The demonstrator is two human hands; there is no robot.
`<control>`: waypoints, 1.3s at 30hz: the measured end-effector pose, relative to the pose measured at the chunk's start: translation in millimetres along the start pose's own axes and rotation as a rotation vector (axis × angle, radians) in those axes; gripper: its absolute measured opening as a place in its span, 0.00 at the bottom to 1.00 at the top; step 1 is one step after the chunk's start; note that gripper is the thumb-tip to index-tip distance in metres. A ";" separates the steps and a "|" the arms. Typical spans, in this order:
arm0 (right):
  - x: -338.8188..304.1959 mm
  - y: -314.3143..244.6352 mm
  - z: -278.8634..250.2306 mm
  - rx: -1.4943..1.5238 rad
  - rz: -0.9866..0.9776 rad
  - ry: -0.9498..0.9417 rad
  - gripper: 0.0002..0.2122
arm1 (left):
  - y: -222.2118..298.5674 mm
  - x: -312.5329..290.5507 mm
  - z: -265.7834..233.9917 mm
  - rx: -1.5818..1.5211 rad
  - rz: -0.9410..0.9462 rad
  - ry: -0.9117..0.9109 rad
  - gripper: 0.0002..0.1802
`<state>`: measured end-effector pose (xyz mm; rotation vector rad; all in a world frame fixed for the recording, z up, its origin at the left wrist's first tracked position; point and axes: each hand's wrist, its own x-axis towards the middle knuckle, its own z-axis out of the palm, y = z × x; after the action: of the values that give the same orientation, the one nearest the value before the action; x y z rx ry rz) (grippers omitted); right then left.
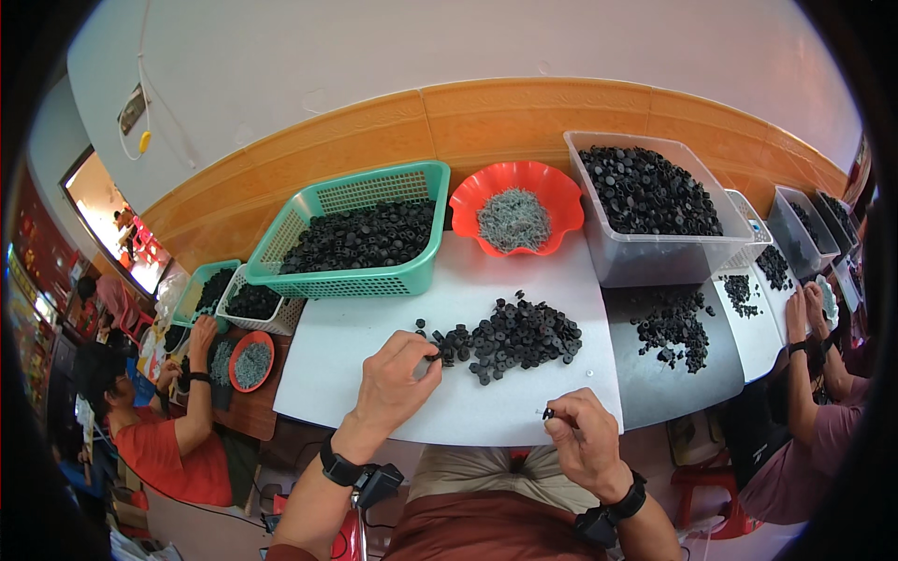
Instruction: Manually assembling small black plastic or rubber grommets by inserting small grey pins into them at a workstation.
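Two bare hands work well apart over a white board (pixel 323 374), both angled inward from the person's forearms. The left hand (pixel 395 381) curls with thumb and forefinger drawn together at a small black part (pixel 433 356), just beside the near end of a loose heap of black pieces (pixel 528 338); whether that part is lifted clear of the board cannot be told. The right hand (pixel 587 441) pinches another black part (pixel 549 413) between thumb and fingertips, nearer the person's body than the heap, which lies ahead of and between the two hands. A dark band circles each wrist.

Beyond the left hand stands a green basket (pixel 360 284) filled with black pieces. Ahead of the gap between the hands, past the heap, a red scalloped bowl (pixel 465 198) holds thin grey metal pieces (pixel 513 221). Farther out and to the right of the right hand, a clear tub (pixel 645 262) is full of black pieces, with a second heap (pixel 675 332) on a dark surface (pixel 645 397) in front of it. A co-worker in a red top (pixel 173 453) sits well off to the left of the left hand; another person's purple sleeve (pixel 790 472) shows well off to the right of the right hand.
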<state>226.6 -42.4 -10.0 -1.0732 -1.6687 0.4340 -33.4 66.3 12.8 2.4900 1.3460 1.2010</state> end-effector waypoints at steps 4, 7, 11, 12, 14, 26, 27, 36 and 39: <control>-1.4 1.5 0.4 0.026 0.021 0.001 0.09 | 1.0 -0.5 -1.2 -0.084 -0.016 -0.038 0.10; 0.9 -0.1 -1.2 0.010 0.003 0.001 0.08 | 0.4 -2.5 -4.0 -0.087 -0.002 -0.107 0.10; 1.3 0.6 -0.5 0.015 0.001 0.006 0.08 | -1.7 -6.0 -6.4 -0.036 0.057 -0.201 0.11; 0.9 1.3 0.1 0.030 0.004 0.012 0.08 | -2.3 -6.3 -6.4 -0.036 0.056 -0.201 0.11; 0.4 1.4 0.5 0.044 0.008 0.016 0.08 | -3.2 -6.9 -6.5 -0.017 0.085 -0.201 0.11; -2.8 2.7 3.9 0.089 0.073 0.023 0.08 | 6.3 -22.7 -10.8 -0.470 -0.298 -0.199 0.14; -2.5 3.2 5.2 0.100 0.075 0.023 0.08 | 7.7 -24.9 -10.3 -0.470 -0.300 -0.199 0.14; 1.3 -0.9 9.7 0.119 0.061 0.020 0.09 | 14.9 -34.8 -0.2 -0.920 -0.514 -0.266 0.14; 1.4 -2.8 12.0 0.138 0.074 0.023 0.09 | 21.6 -35.6 2.4 -1.091 -0.635 -0.282 0.14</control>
<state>214.5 -40.1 -11.6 -1.0362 -1.5589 0.5738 -28.1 27.6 -1.8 1.2710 0.8904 0.9639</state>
